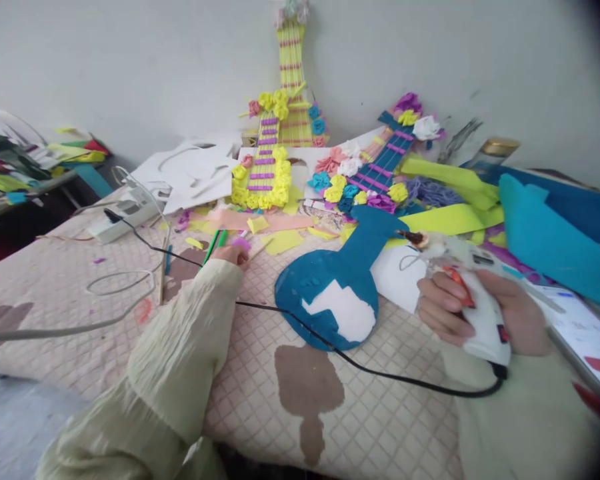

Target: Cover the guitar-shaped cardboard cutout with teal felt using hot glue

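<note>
My right hand (pixel 450 307) is wrapped around a white hot glue gun (pixel 480 313) with an orange trigger. Its dark nozzle points left, close to the neck of a blue guitar-shaped cutout (pixel 300 280). That cutout lies flat on the table, a bare white patch (pixel 347 310) showing on its round body. Farther left, my left hand (pixel 230 255) reaches across the table with its fingers pinched at a small purple paper scrap (pixel 241 244). Two green sticks (pixel 211 247) lie right beside that hand. The fingertips are only partly visible.
The gun's black cord (pixel 380 369) crosses the table below the cutout. Decorated paper instruments (pixel 261 160) lean at the wall. A white power strip (pixel 130 213) is at left, a phone (pixel 580 330) at right. Yellow paper (pixel 445 220) and blue sheets (pixel 555 233) lie at the back right.
</note>
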`<state>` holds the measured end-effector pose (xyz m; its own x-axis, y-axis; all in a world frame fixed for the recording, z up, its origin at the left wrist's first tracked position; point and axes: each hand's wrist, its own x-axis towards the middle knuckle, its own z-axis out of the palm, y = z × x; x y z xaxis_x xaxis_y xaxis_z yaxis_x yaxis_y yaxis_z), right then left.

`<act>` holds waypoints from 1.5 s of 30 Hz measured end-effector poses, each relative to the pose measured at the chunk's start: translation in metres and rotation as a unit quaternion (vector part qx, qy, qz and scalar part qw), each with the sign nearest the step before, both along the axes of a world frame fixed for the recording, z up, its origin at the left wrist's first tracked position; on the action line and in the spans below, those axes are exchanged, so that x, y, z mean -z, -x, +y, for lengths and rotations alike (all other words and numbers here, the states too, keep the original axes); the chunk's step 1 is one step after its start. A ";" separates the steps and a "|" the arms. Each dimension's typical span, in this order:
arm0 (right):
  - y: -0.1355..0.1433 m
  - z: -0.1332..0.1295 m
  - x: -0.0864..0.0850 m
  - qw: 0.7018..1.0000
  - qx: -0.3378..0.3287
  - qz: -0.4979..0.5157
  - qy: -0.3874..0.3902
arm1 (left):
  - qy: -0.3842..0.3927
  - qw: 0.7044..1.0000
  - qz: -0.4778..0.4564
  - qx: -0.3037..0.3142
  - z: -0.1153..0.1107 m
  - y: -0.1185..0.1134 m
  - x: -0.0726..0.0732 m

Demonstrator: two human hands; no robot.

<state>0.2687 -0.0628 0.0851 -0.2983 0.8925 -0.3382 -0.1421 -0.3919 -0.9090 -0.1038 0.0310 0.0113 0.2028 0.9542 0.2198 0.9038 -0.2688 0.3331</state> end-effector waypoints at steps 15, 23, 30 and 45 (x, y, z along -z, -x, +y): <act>0.028 -0.065 0.025 0.979 0.003 0.203 -0.026 | 0.005 0.987 -0.043 0.156 -0.056 -0.094 -0.006; 0.032 -0.069 0.045 0.978 -0.008 0.202 -0.043 | -0.052 0.983 -0.043 0.173 -0.057 -0.093 0.020; 0.026 -0.068 0.042 0.982 0.013 0.182 -0.040 | -0.047 0.978 -0.051 0.197 -0.058 -0.096 0.016; 0.038 -0.066 0.046 0.937 -0.001 0.339 -0.081 | -0.130 0.954 -0.083 0.255 -0.050 -0.100 0.035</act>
